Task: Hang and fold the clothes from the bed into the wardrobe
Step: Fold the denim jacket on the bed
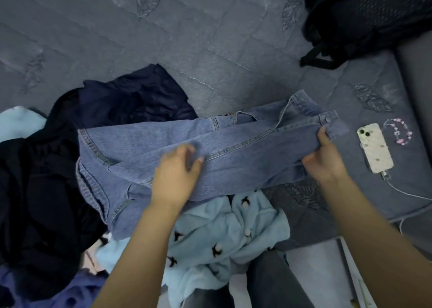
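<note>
A pair of light blue jeans (238,141) lies crosswise on the grey quilted bed (187,38), waistband to the right, legs doubled over. My right hand (323,158) grips the jeans near the waistband, thumb on top of the fabric. My left hand (177,174) rests flat on the middle of the legs, fingers blurred. Under the jeans' near edge lies a fluffy pale blue cardigan (222,233) with dark bows. A heap of dark navy clothes (70,158) sits at the left, touching the jeans' hems.
A phone (375,147) in a pale case lies right of the jeans with a white cable (406,192) plugged in, a beaded bracelet (398,130) beside it. A black backpack (364,17) sits at the far right. A purple-blue garment (51,289) shows at bottom left.
</note>
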A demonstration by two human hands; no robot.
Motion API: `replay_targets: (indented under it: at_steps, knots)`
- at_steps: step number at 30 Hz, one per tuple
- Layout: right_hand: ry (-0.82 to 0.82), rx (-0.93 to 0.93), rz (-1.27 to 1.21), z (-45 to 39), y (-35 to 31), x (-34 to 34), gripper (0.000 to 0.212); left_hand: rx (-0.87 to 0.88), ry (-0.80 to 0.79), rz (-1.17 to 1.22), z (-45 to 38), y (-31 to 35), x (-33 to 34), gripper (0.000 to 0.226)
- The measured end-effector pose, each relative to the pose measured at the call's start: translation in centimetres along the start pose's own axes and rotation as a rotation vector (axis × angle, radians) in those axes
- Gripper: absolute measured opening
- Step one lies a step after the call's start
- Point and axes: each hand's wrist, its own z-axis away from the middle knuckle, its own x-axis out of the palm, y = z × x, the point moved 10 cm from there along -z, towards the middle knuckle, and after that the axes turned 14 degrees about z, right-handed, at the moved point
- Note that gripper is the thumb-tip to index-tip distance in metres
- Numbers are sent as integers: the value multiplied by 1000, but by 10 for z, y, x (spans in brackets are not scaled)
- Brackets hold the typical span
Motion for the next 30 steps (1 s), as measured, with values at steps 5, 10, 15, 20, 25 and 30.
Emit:
replay_targets:
  at_steps: [5, 10, 15, 20, 25, 30]
  knots:
    - [-61, 39, -194, -3, -3, 8, 60, -68, -106, -346, -70, -18, 3, 36]
    - [52, 47, -93, -12, 18, -16, 51, 153, 78, -365, -96, 6, -22, 21]
    - [234, 51, 207, -19, 43, -52, 41, 552, -96, -413, -72, 70, 67, 64]
    - [171, 7, 292, -11, 36, -58, 22, 481, -451, -641, -70, 56, 192, 62]
    - [406, -182, 297, 16, 17, -106, 13, 392, -513, -657, -76, 40, 214, 64]
    - [537, 113, 70, 3, 68, -153, 31, 521, -260, -174, -77, 123, 200, 62]
